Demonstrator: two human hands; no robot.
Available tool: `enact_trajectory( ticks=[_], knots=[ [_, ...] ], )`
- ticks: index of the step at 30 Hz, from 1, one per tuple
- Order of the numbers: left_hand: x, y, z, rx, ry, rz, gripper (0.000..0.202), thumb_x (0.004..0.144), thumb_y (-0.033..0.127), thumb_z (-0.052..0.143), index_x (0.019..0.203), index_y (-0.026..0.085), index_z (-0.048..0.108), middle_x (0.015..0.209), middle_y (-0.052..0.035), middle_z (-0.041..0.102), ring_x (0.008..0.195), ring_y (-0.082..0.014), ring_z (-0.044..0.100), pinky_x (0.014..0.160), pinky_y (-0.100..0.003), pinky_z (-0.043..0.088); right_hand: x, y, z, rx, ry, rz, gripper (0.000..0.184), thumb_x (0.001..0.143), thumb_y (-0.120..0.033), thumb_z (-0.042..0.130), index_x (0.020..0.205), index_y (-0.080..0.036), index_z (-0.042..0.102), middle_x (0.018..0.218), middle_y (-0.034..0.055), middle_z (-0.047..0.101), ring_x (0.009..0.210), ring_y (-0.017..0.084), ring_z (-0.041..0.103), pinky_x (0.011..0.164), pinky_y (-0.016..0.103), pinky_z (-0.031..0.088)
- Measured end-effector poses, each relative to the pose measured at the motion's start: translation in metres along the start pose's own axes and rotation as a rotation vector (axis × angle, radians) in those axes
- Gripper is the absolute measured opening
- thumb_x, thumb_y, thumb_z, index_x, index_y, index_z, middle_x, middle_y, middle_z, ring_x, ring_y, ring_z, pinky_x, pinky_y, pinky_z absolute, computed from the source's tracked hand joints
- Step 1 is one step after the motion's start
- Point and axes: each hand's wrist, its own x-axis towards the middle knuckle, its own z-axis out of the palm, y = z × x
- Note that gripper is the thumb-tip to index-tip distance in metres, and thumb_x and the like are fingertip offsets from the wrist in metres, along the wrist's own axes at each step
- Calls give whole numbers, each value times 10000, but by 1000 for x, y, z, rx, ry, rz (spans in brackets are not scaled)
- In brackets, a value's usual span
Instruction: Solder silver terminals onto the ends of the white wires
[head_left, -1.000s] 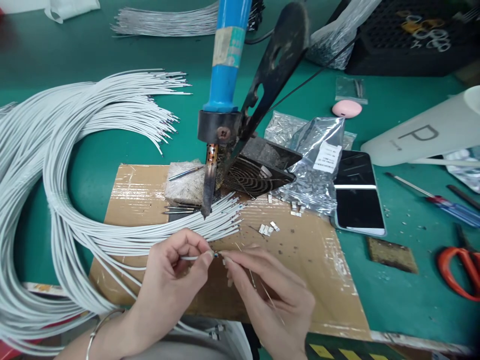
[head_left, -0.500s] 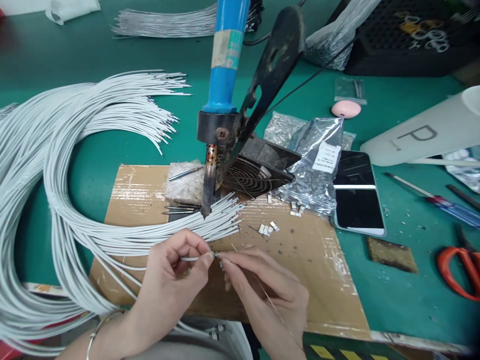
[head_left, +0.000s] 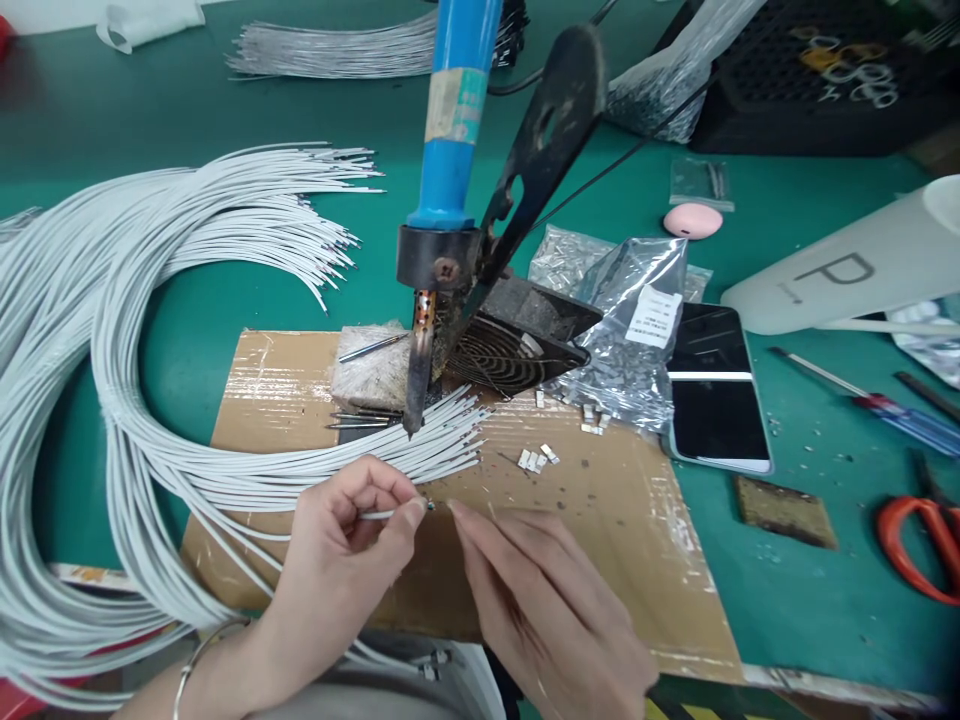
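Observation:
My left hand (head_left: 345, 550) pinches a white cable (head_left: 377, 515) between thumb and fingers, close to its stripped end. Small dark and shiny wire tips (head_left: 430, 506) stick out past the fingertips. Just to the right, my right hand (head_left: 547, 600) has its thumb and forefinger pressed together, a small gap away from the cable end. A thin solder wire (head_left: 491, 512) runs through this hand, only faintly visible and mostly hidden by the fingers. Above both hands, a blue-handled soldering iron (head_left: 450, 150) is clamped tip down in a black metal stand (head_left: 544, 140).
Bundled white cables (head_left: 120, 400) curve in from the left over the cardboard (head_left: 630, 560). Small white connectors (head_left: 534, 460) lie right of the iron tip. Farther right are a bag of metal parts (head_left: 630, 330), a phone (head_left: 712, 390), a screwdriver (head_left: 885, 405) and red-handled scissors (head_left: 911, 550).
My right hand has drawn back to the right and slightly down, parting from the cable end it was touching. My left hand has stayed nearly still with the cable.

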Motion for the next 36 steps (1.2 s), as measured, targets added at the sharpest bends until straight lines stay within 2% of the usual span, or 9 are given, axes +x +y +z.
enact_trajectory(
  ticks=[2, 5, 7, 9, 11, 14, 23, 31, 36],
  knots=[
    [0, -2, -1, 11, 15, 22, 131, 875, 241, 704, 767, 176, 666, 583, 47, 561, 500, -72, 388, 474, -166, 290, 2, -2, 1, 64, 79, 139, 419, 853, 37, 706, 1147, -253, 771, 827, 28, 770, 678, 164, 701, 644, 288, 607],
    [-1, -4, -2, 65, 38, 60, 143, 890, 262, 697, 767, 191, 675, 603, 35, 582, 530, -87, 387, 486, -180, 286, 7, -8, 3, 244, 154, 462, 223, 878, -60, 728, 960, -258, 790, 746, -7, 729, 576, 123, 654, 566, 239, 573],
    [-2, -6, -3, 108, 35, 67, 150, 901, 285, 689, 777, 201, 685, 638, 18, 611, 561, -103, 410, 485, -197, 271, 10, -11, 6, 388, 163, 667, 124, 890, -144, 747, 870, -258, 793, 671, -28, 699, 521, 105, 624, 510, 200, 547],
    [-3, -6, -5, 134, 26, 71, 141, 903, 296, 689, 792, 210, 694, 703, -7, 657, 620, -125, 479, 492, -209, 279, 13, -13, 8, 527, 130, 771, 108, 892, -184, 756, 835, -262, 803, 663, -29, 692, 520, 97, 622, 497, 175, 537],
    [-4, -5, -5, 142, 18, 75, 125, 898, 292, 693, 798, 217, 699, 761, -25, 692, 687, -146, 542, 500, -214, 298, 16, -12, 9, 638, 71, 786, 118, 896, -185, 752, 848, -271, 816, 714, -20, 701, 550, 91, 631, 508, 166, 536],
    [-3, -3, -6, 132, 6, 82, 118, 892, 272, 696, 784, 226, 696, 764, -18, 700, 699, -147, 558, 514, -211, 333, 18, -9, 11, 724, 19, 761, 140, 890, -163, 758, 860, -282, 825, 783, -17, 704, 557, 75, 612, 494, 158, 508],
    [-1, -3, -8, 139, -17, 111, 133, 878, 205, 679, 746, 216, 671, 756, 0, 697, 655, -122, 549, 548, -204, 367, 16, -6, 10, 746, -64, 729, 189, 898, -160, 760, 900, -333, 837, 810, -29, 711, 575, 62, 594, 510, 151, 490],
    [-2, 0, -5, 132, 4, 137, 138, 834, 130, 685, 719, 204, 667, 764, 11, 716, 661, -102, 602, 578, -171, 419, 16, -7, 9, 761, -75, 739, 194, 895, -160, 759, 894, -333, 847, 797, -21, 710, 574, 71, 584, 504, 167, 476],
    [1, 1, -2, 92, 28, 158, 159, 796, 76, 691, 699, 200, 667, 762, 13, 731, 689, -102, 663, 613, -145, 478, 16, -11, 11, 747, -12, 781, 197, 876, -162, 768, 915, -331, 863, 787, -14, 706, 556, 74, 559, 504, 191, 461]
  ],
)
